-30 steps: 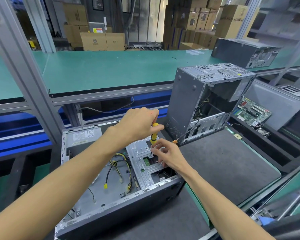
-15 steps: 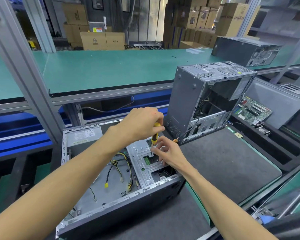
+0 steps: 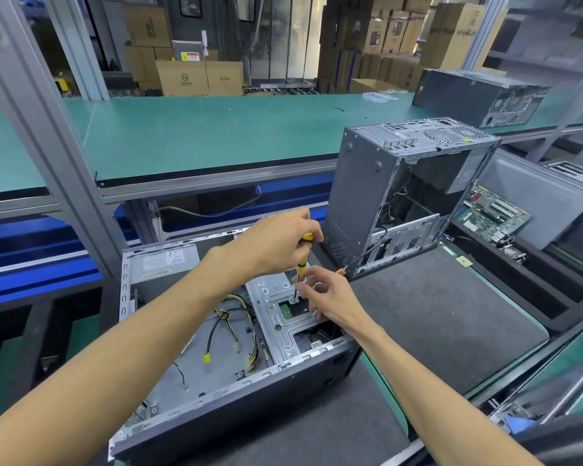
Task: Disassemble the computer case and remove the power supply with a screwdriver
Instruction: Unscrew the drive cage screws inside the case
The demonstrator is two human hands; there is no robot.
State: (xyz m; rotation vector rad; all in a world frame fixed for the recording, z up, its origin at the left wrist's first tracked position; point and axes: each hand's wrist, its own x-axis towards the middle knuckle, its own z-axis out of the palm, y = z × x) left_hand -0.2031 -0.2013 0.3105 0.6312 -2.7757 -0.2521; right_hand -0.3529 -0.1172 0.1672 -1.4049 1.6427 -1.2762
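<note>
Indoors, green workbench, stacked cartons, left hand gripping screwdriver, right hand pinching its shaft

Open computer case flat on its side, power supply in far-left corner, yellow-handled screwdriver upright over drive bracket.

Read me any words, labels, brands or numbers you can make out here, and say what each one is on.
No text reads clearly.
White label on the power supply: print too small.
Yellow and red warning sticker on the grey box at the back: blurred.
Cardboard box: a round logo, wording unreadable.
Stacked cartons: dark print, blurred.
Circuit board: markings too small.
</note>
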